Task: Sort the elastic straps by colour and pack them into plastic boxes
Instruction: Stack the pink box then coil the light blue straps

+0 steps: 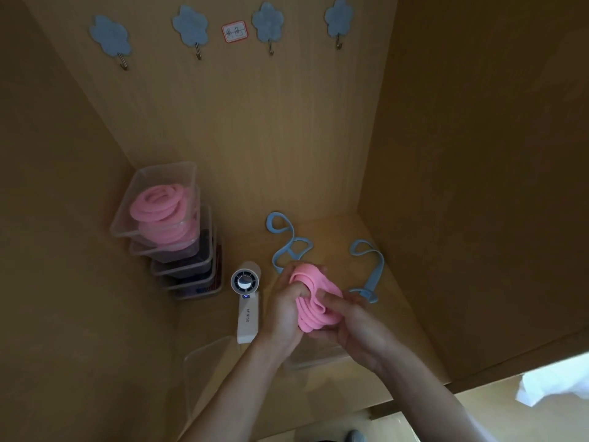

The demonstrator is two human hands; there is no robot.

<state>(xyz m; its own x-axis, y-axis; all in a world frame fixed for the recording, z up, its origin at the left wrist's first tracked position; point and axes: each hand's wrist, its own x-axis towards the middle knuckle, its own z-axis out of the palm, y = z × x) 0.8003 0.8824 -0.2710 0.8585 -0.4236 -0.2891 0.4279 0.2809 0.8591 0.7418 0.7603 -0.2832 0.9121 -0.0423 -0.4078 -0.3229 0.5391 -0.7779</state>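
A person's left hand (283, 317) and right hand (353, 330) grasp a bunched pink strap (314, 301) over a wooden shelf (334, 237). Loose blue straps lie at twelve o'clock (288, 242) and two o'clock (371, 269). At ten o'clock, the top box (126, 218) of a stack of plastic boxes (191, 272) holds coiled pink straps (159, 202). A white fan (247, 298) lies beside the left hand.

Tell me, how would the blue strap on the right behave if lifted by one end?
Probably floppy: the right blue strap lies in loose curls, so it would likely dangle. It looks thin and flat, so probably light and unlikely to roll.
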